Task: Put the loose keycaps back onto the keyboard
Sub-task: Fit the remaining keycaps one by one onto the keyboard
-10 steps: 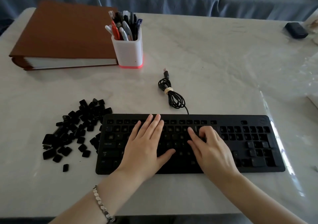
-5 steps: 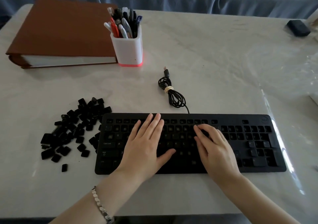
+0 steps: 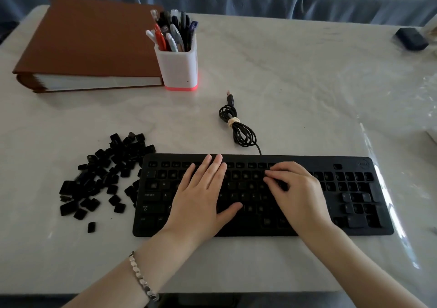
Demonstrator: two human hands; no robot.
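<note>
The left hand (image 3: 203,196) lay flat on the keyboard (image 3: 307,159), fingers straight, holding nothing. The right hand (image 3: 298,194) curled its fingertips onto the upper rows; whether it pinched a cap could not be told. Loose keycaps (image 3: 104,177) sat heaped just left of the keyboard. A cap pressed crooked would likely fail to seat

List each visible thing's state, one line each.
Black plastic keyboard: flat, some keycaps missing.
Loose black keycaps: piled left of keyboard.
Left hand: flat on keyboard.
Right hand: fingers curled on upper keys.
Black cable: coiled, tied, unplugged.
Brown binder: closed, flat.
White pen holder: upright, full.
</note>
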